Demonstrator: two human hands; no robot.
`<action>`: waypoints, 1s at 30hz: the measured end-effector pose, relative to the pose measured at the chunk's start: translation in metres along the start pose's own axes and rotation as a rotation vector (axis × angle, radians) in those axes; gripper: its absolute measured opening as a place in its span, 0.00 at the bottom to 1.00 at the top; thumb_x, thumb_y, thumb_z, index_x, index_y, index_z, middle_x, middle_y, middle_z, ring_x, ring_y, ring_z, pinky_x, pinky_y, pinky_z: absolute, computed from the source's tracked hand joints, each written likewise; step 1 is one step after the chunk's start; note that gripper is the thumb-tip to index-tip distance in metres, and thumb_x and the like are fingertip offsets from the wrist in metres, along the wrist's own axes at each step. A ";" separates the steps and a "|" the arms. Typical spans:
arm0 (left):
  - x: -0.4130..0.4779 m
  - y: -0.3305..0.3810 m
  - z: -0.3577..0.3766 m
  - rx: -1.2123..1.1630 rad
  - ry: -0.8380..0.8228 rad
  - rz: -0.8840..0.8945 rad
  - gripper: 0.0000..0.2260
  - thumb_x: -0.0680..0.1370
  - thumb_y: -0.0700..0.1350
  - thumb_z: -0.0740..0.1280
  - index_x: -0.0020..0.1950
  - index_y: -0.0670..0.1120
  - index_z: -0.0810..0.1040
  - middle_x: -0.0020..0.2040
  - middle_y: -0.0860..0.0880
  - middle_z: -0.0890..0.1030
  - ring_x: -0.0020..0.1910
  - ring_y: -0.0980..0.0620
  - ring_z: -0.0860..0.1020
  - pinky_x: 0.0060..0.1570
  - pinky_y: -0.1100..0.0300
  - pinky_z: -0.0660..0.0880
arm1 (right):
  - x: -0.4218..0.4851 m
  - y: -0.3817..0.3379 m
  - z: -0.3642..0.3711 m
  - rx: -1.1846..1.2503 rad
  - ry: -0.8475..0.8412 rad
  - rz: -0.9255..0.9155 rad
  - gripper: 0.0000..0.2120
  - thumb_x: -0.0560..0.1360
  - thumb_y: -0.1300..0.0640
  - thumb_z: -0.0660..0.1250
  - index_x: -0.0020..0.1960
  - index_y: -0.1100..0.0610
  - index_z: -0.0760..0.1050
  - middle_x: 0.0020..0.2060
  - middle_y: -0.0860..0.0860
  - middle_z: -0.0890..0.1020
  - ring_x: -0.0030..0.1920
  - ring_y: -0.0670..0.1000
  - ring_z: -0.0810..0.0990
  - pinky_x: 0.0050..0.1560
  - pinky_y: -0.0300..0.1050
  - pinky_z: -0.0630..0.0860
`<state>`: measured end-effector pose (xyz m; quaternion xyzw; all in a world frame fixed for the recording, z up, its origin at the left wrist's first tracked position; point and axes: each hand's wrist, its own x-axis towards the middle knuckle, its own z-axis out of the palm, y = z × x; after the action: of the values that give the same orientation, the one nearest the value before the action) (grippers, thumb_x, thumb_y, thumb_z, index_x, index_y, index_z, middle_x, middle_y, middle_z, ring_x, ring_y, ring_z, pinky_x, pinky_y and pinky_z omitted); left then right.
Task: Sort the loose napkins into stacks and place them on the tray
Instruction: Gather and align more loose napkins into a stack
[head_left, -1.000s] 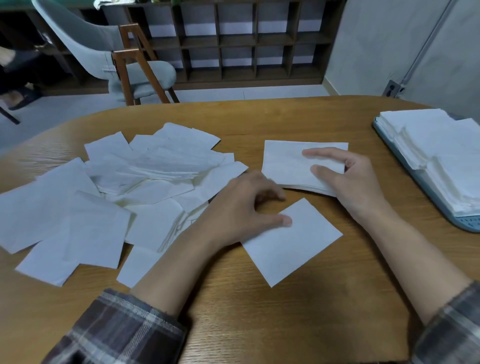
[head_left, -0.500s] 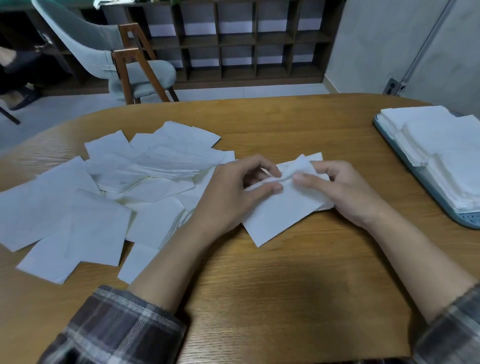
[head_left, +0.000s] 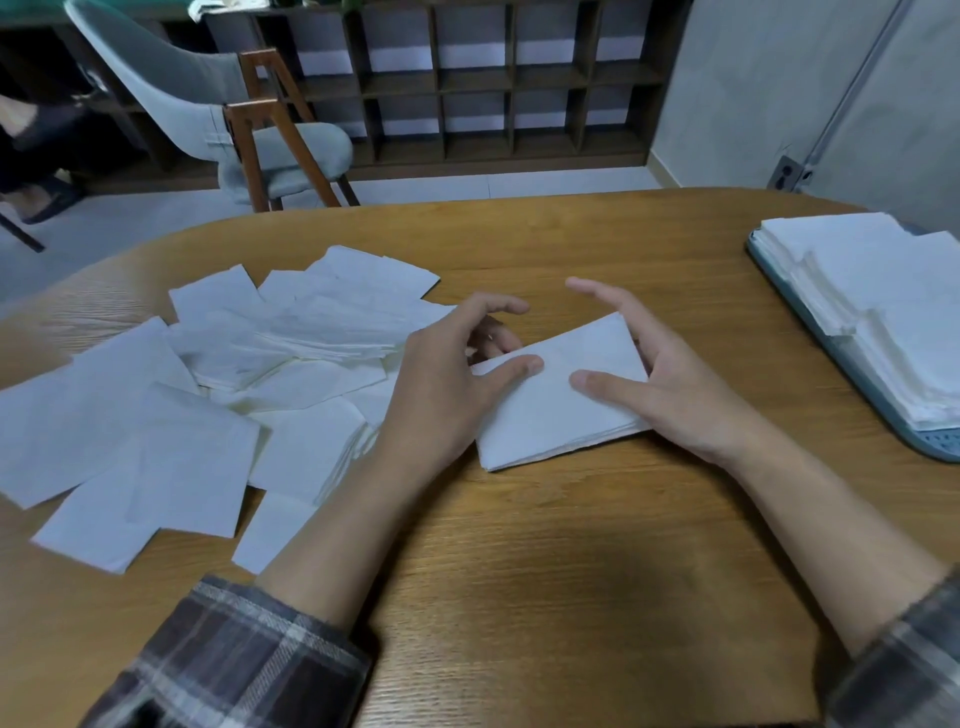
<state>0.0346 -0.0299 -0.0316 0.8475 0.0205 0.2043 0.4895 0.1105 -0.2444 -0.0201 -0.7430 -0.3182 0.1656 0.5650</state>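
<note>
A small stack of white napkins (head_left: 556, 415) lies on the wooden table (head_left: 571, 571) at the centre. My left hand (head_left: 447, 384) is at its left end, thumb resting on top and fingers loosely curled by the far corner. At the stack's right end my right hand (head_left: 670, 384) lays its thumb on top, with its fingers stretched out past the far edge. Many loose napkins (head_left: 208, 415) lie scattered and overlapping to the left. The grey-blue tray (head_left: 930, 444) at the right edge holds napkin stacks (head_left: 883, 291).
A grey chair with wooden legs (head_left: 249, 130) stands beyond the far table edge, with shelving behind it. Bare wood lies in front of the stack and between the stack and the tray.
Both hands lifted the single napkin from the near table and laid it on the stack. The stack now sits turned at an angle, and the fingers have loosened.
</note>
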 end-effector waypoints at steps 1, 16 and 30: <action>0.000 0.000 0.000 0.067 0.021 0.022 0.18 0.75 0.50 0.80 0.64 0.55 0.81 0.53 0.58 0.82 0.52 0.61 0.79 0.50 0.70 0.72 | 0.000 0.000 -0.001 0.013 0.021 -0.007 0.35 0.79 0.62 0.74 0.76 0.33 0.66 0.57 0.50 0.83 0.54 0.51 0.83 0.56 0.46 0.81; 0.001 -0.007 -0.006 0.470 0.039 0.029 0.20 0.78 0.56 0.75 0.67 0.52 0.78 0.58 0.51 0.79 0.58 0.50 0.78 0.56 0.49 0.76 | 0.006 0.012 -0.009 -0.055 0.203 0.033 0.12 0.78 0.67 0.72 0.54 0.51 0.87 0.54 0.41 0.88 0.61 0.39 0.82 0.62 0.32 0.71; 0.008 -0.017 -0.010 0.624 -0.105 0.030 0.03 0.79 0.43 0.70 0.49 0.46 0.84 0.46 0.50 0.82 0.47 0.48 0.80 0.46 0.48 0.78 | 0.013 0.022 -0.020 -0.117 0.559 0.100 0.16 0.78 0.67 0.68 0.54 0.50 0.88 0.53 0.34 0.85 0.54 0.25 0.77 0.54 0.18 0.67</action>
<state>0.0409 -0.0109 -0.0394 0.9664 0.0442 0.1512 0.2029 0.1386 -0.2535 -0.0331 -0.8058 -0.1223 -0.0364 0.5782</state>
